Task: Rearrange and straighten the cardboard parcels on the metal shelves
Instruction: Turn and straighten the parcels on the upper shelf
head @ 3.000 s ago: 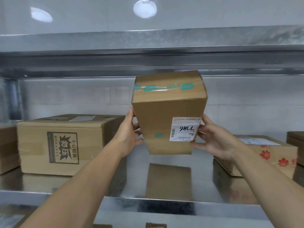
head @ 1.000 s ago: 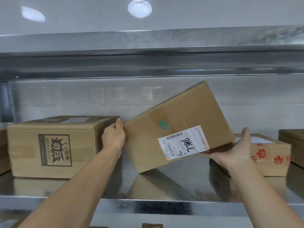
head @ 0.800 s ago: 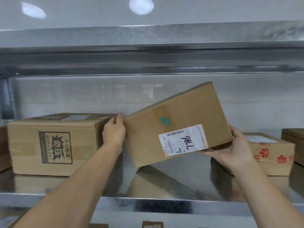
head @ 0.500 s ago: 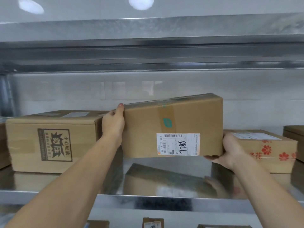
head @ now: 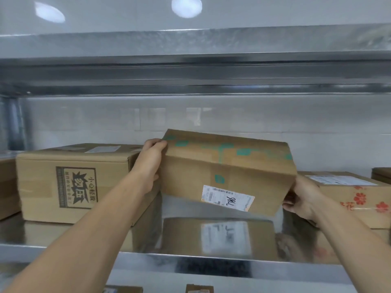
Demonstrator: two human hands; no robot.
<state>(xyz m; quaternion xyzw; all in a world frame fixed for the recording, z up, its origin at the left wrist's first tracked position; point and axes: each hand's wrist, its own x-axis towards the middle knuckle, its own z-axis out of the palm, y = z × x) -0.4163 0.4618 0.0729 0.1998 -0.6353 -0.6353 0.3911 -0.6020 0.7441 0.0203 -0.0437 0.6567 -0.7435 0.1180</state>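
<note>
Held parcel: a plain brown parcel [head: 228,170] is up off the metal shelf [head: 190,260], tilted so its right end sits lower; its blurred reflection shows in the shelf below it.
Place: it hangs between the big box [head: 72,182] on the left and the flowered box [head: 349,199] on the right.
Left hand: the left hand [head: 151,163] grips the parcel's upper left corner, fingers curled over the top edge, squeezed in beside the big box.
Right hand: the right hand [head: 302,197] holds the lower right end, fingers tucked under it.
Shipping label: a white shipping label [head: 227,198] on the front face carries a barcode and black handwriting turned sideways, something like "98L"; the small print is too blurred to read.
Tape: clear tape [head: 224,148] with teal marks runs along the parcel's top.
Big box print: a dark framed emblem with "小心轻放" on its front, and a white sticker on top.
Flowered box print: red blossoms and a red "花" on the front, and a white label on the lid.
</note>
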